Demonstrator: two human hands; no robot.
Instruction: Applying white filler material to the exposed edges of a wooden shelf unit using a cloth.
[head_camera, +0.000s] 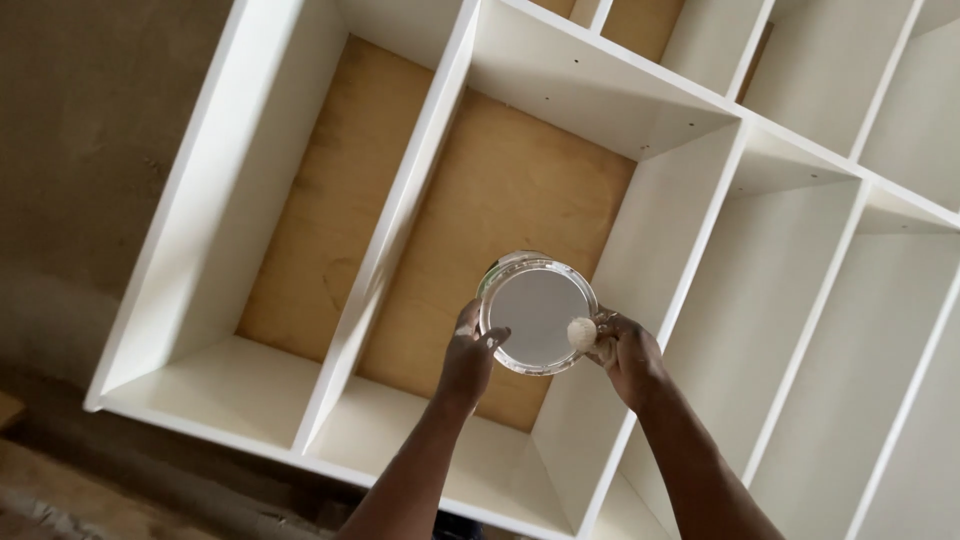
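The left hand (468, 360) is curled around the near-left rim of a round clear container (537, 312) full of pale grey-white paint, thumb on the rim and fingers wrapped underneath, holding it up in front of a white shelving unit (400, 215). The right hand (628, 355) is closed narrowly on a small wad of whitish cloth (583, 335), pressed against the container's right rim. The container sits before the unit's compartment with a bare brown plywood back (500, 200); no label is visible on it.
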